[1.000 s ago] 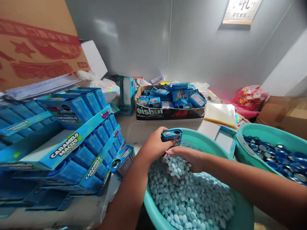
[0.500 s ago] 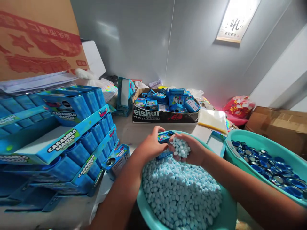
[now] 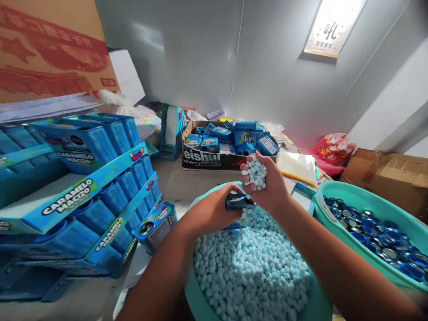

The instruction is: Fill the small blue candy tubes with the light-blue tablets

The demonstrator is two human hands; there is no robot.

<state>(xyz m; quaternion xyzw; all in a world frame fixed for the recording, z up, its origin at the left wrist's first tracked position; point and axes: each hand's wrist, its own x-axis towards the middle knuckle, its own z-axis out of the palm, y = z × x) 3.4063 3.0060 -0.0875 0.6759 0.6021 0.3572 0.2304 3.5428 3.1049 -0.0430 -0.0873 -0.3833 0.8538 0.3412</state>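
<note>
My left hand (image 3: pixel 219 207) grips a small blue candy box (image 3: pixel 236 203) over a turquoise tub (image 3: pixel 192 285). Pale blue candies (image 3: pixel 254 267) fill much of that tub. Cupped and tilted above the box, my right hand (image 3: pixel 270 183) holds a handful of the same candies (image 3: pixel 256 174). A few candies are at the hand's lower edge, close to the box, and some show beside the box. The lower part of the box is partly hidden by my left fingers and the candies.
Stacked display trays of blue boxes (image 3: pixel 96 200) stand at left, with a single blue box (image 3: pixel 155 225) beside them. A carton of blue boxes (image 3: pixel 200 160) sits behind the tub. At right, another turquoise tub (image 3: pixel 368 196) holds blue and silver lids (image 3: pixel 384 236).
My right hand has risen from beside the box to above it, tilting its handful of candies. My left hand has moved slightly right and down with the box.
</note>
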